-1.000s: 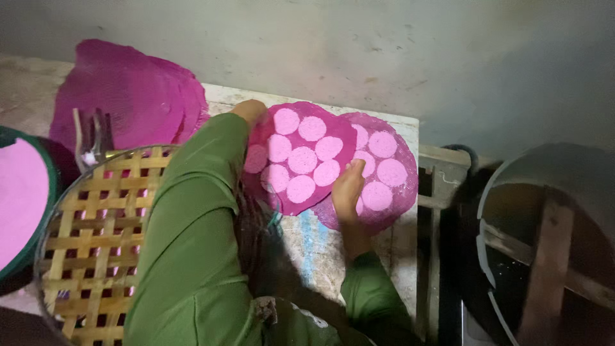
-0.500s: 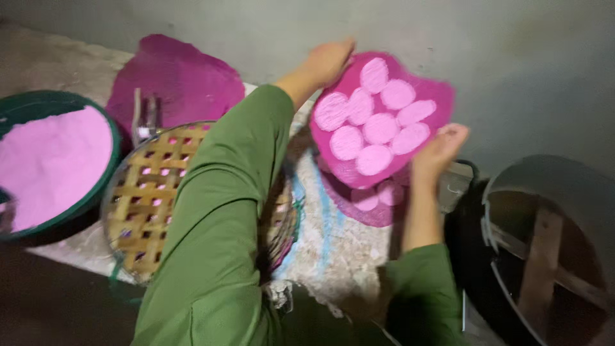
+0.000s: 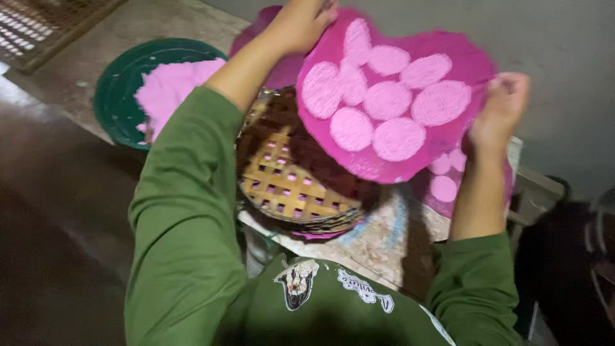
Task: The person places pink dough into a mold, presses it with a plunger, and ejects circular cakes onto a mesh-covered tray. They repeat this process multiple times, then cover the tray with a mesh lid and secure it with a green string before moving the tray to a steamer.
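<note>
Pink sheet (image 3: 410,147) btwn both hands, seemingly pinched.

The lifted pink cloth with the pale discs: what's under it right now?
Under the pink cloth, held up by the left hand and right hand, part of a woven bamboo tray shows, and another disc-covered cloth at right. The cloth hides whatever else lies beneath.

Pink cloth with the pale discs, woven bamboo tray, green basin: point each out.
pink cloth (image 3: 384,160), head view, bare lower edge.
woven bamboo tray (image 3: 291,189), head view, lattice middle.
green basin (image 3: 118,96), head view, inner left wall.
</note>
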### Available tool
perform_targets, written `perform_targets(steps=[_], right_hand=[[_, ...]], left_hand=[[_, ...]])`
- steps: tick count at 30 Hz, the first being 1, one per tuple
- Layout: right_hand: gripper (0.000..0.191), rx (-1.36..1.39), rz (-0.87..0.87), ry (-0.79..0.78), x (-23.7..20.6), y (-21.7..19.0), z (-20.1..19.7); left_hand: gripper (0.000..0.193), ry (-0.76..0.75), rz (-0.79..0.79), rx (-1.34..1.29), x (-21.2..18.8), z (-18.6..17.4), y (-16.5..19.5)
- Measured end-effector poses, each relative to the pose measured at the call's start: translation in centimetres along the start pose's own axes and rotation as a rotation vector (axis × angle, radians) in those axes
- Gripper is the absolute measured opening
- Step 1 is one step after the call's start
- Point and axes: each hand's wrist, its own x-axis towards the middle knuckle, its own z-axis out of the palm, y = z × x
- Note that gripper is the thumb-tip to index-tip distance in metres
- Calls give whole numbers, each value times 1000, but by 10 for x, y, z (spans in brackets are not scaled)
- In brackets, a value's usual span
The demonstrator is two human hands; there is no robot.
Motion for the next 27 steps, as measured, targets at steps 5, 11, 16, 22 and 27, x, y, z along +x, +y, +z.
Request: perform_targets(steps=[5, 11, 16, 22, 27], right_hand=[[5, -235, -134, -128, -82, 40, 79], [6, -369, -50, -128, -139, 41, 97], [8, -584, -120, -109, -152, 16, 99], [14, -759, 53, -71, -167, 8, 71], [10, -1018, -21, 65, -182, 35, -29]], left_hand=[[16, 55, -186, -80, -143, -37, -32], [19, 103, -526, -131, -247, -11, -43], [23, 56, -631, 1, -268, 0, -46], [34, 320, -592, 10, -292, -9, -46], [37, 555, -844, -611, -352, 1, -40]])
